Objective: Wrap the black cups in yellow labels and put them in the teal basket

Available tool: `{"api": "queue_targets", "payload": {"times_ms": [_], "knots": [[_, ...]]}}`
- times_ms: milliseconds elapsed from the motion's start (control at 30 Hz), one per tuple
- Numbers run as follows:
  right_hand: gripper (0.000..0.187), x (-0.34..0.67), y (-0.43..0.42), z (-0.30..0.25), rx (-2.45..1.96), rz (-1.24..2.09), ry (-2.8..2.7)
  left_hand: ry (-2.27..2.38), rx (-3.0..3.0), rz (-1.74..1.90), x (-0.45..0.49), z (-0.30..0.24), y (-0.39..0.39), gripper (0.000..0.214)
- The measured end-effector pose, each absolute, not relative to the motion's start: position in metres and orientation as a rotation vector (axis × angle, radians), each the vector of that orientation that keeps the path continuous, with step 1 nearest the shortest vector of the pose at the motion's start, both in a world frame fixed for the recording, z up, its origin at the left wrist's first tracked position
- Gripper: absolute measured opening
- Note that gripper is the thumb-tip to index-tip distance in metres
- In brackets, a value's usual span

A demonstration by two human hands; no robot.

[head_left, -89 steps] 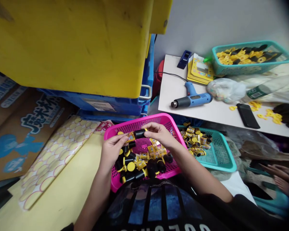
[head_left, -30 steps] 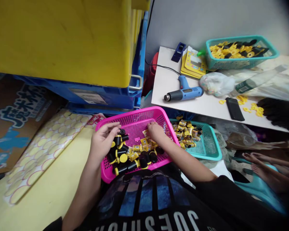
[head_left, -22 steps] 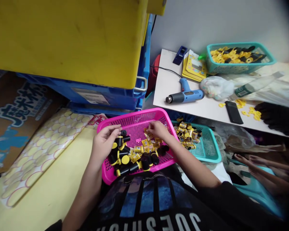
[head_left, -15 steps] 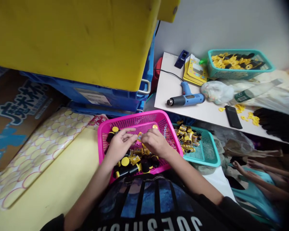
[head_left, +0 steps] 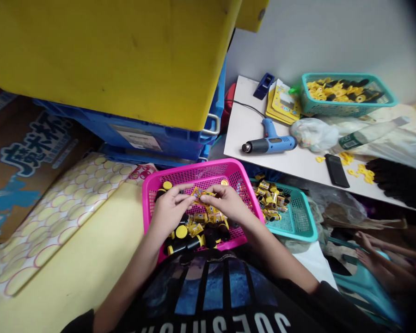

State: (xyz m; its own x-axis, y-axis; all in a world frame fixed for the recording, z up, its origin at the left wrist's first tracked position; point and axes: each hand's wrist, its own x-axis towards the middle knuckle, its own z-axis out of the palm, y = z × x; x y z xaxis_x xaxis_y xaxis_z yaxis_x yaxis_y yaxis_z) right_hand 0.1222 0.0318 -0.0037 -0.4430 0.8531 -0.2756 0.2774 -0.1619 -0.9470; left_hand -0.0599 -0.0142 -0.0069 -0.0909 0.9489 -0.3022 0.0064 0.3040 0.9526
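The left hand (head_left: 171,206) and right hand (head_left: 229,201) pinch a yellow wrapper (head_left: 198,192). Light, even pressure should avoid creasing it.

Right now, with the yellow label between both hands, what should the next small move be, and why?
Probably gently ease the yellow label open: the left hand and right hand seem to pinch it from either side, it looks fairly flat, and black tubes lie ready in the pink basket.
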Motion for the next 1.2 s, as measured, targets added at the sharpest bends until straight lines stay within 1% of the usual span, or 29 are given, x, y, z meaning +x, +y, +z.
{"api": "queue_targets", "payload": {"times_ms": [67,133,200,267,333,433,500,533,600,667,767,833,900,1033,1100,1200], "knots": [[0.031,0.124,0.034,-0.009,-1.37,1.612,-1.597,1.529,1.023,1.046,-0.061,-0.009,-0.016,0.036],[0.033,0.129,0.037,-0.014,-1.501,1.552,-1.685,1.626,1.048,1.087,-0.064,-0.01,-0.018,0.033],[0.034,0.133,0.039,-0.016,-1.641,1.408,-1.844,1.639,0.979,1.157,-0.066,-0.01,-0.018,0.034],[0.032,0.131,0.039,-0.017,-1.611,1.287,-1.911,1.592,0.881,1.228,-0.064,-0.008,-0.017,0.037],[0.032,0.12,0.036,-0.016,-1.426,1.379,-1.792,1.558,0.806,1.293,-0.059,-0.006,-0.017,0.04],[0.028,0.094,0.033,-0.013,-1.212,1.669,-1.338,1.561,0.755,1.375,-0.048,-0.004,-0.019,0.042],[0.025,0.081,0.035,-0.008,-1.165,1.694,-1.087,1.558,0.765,1.381,-0.047,-0.004,-0.021,0.044],[0.023,0.077,0.038,-0.004,-1.139,1.678,-1.057,1.555,0.778,1.393,-0.049,-0.004,-0.022,0.044],[0.018,0.073,0.046,0.006,-1.093,1.648,-1.172,1.534,0.827,1.47,-0.06,-0.003,-0.021,0.043],[0.016,0.073,0.054,0.017,-1.055,1.643,-1.401,1.479,0.898,1.551,-0.073,-0.001,-0.018,0.044],[0.011,0.069,0.061,0.028,-1.006,1.658,-1.622,1.379,0.96,1.473,-0.088,0.003,-0.012,0.058],[0.008,0.062,0.062,0.029,-0.98,1.646,-1.646,1.354,0.905,1.434,-0.092,0.005,-0.008,0.058],[0.013,0.053,0.061,0.025,-0.96,1.631,-1.614,1.34,0.817,1.437,-0.091,0.006,-0.005,0.054],[0.029,0.042,0.062,0.017,-0.945,1.62,-1.567,1.319,0.715,1.412,-0.092,0.007,-0.002,0.06],[0.028,0.042,0.065,0.01,-0.974,1.572,-1.579,1.342,0.702,1.417,-0.098,0.006,-0.001,0.056],[0.017,0.048,0.07,-0.01,-1.042,1.353,-1.809,1.455,0.704,1.485,-0.11,0.0,-0.003,0.035]]}}
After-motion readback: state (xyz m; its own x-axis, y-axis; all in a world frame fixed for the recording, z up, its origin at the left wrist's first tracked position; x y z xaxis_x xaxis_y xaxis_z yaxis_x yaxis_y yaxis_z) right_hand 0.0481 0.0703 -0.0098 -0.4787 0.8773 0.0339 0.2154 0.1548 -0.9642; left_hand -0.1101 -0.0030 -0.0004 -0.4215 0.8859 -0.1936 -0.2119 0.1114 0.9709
